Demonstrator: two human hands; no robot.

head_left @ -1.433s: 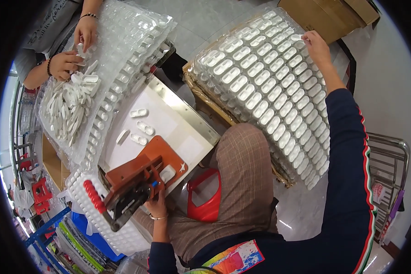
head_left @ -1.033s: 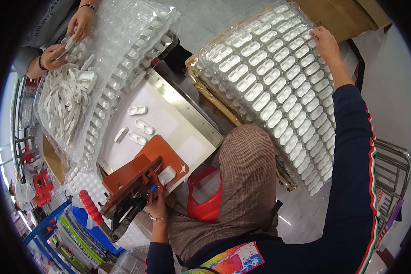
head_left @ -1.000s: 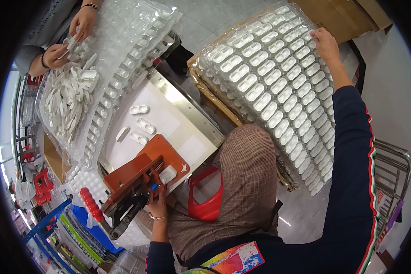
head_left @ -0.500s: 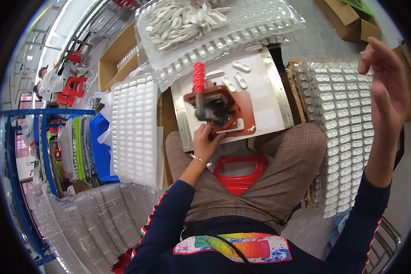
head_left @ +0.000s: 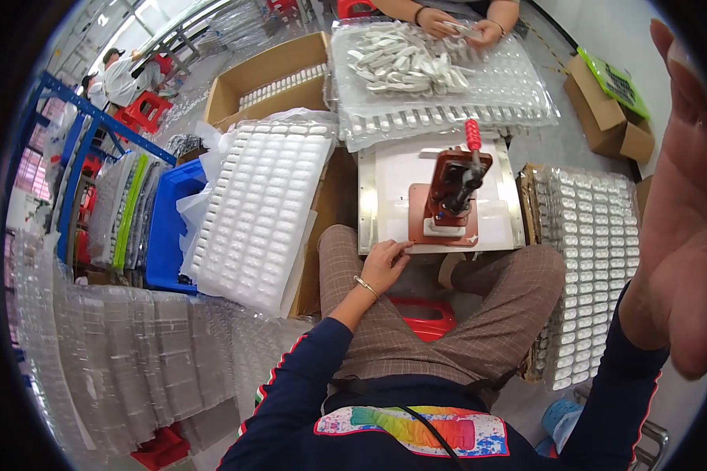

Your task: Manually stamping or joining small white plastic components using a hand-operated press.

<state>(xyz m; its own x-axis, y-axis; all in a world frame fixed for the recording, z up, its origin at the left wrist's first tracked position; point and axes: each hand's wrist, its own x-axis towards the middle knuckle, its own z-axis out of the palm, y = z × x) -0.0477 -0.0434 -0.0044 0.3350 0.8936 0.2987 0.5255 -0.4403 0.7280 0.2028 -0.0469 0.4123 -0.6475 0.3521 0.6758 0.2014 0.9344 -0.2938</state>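
Observation:
A small hand press (head_left: pixel 453 192) with a brown-red body and a red grip stands on a white board (head_left: pixel 393 169) with metal side strips. A white oblong piece (head_left: pixel 444 231) sits low at the front of the press. At the near edge of the board, my left hand (head_left: pixel 386 263) lies with fingers reaching to the corner of the press base, holding nothing visible. My right hand (head_left: pixel 683 228) is raised at the far right, large and close to the camera, away from the press. Its fingers stretch upward with nothing seen in them; the picture's edge cuts part of it off.
Trays of white pieces stand at left (head_left: pixel 263 212) and right (head_left: pixel 593 267). Beyond the board, a co-worker's hands (head_left: pixel 485 31) hold a white piece over a pile of white pieces (head_left: pixel 404 59). A blue bin (head_left: pixel 169 228) and cardboard box (head_left: pixel 271 74) are on the left.
The view has shifted, bringing the co-worker's hands into sight. My left hand has drawn back from under the press to the board's edge. My right hand has come closer to the camera.

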